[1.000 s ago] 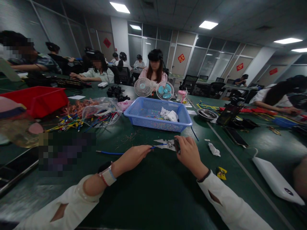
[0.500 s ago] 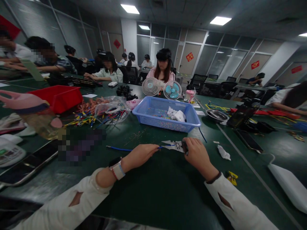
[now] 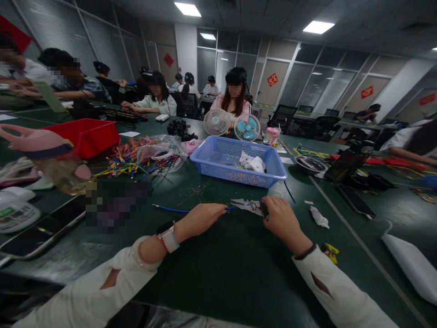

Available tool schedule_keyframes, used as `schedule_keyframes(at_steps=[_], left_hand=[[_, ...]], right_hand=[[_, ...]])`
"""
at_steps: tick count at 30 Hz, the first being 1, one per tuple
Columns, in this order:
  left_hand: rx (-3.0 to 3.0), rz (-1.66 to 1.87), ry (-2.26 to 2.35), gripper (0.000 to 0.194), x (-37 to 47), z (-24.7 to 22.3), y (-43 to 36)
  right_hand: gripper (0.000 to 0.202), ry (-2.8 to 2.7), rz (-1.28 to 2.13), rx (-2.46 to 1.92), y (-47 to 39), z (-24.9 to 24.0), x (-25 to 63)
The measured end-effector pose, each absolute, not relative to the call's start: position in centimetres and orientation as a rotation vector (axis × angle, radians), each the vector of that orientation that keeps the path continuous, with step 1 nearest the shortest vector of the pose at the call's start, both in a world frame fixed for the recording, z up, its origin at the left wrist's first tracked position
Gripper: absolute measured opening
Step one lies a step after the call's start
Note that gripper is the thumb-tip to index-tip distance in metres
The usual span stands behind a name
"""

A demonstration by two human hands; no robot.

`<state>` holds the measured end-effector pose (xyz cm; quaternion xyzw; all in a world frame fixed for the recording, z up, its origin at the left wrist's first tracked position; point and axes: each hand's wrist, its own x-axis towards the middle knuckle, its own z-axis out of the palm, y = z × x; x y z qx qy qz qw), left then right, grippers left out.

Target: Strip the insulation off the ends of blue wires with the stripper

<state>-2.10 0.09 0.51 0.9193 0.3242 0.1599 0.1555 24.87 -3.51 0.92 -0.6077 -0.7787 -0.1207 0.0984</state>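
Observation:
Fingers pinched together, my left hand [image 3: 205, 216] holds a blue wire [image 3: 172, 209] a little above the green table. One end of the wire sticks out to the left with a bare, light tip; the other runs right into the jaws of a wire stripper [image 3: 251, 207]. My right hand [image 3: 282, 219] is wrapped around the stripper's dark handles, which it mostly hides. The flat silver jaws point left toward my left fingertips. Beyond the hands, thin copper strands [image 3: 195, 192] lie scattered on the table.
Past my hands stands a blue mesh basket [image 3: 239, 177] with white crumpled material and small colored bits. A pile of colored wires [image 3: 119, 166], a red bin [image 3: 97, 139] and a bottle [image 3: 63, 166] are at left. At right lie crumpled tissue [image 3: 319, 217] and a phone [image 3: 355, 200].
The stripper's jaws have tilted slightly, with their tip a little higher and the jaws looking closer together. My hands have stayed nearly in place, still holding the wire and the stripper.

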Motion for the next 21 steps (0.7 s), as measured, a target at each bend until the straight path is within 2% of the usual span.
schedule_keyframes(at_steps=[21], left_hand=[[2.652,0.441,0.953,0.031,-2.2,0.28,0.26]], right_hand=[[0.018,-2.314,-0.375,-1.884,-3.45,1.18,24.56]])
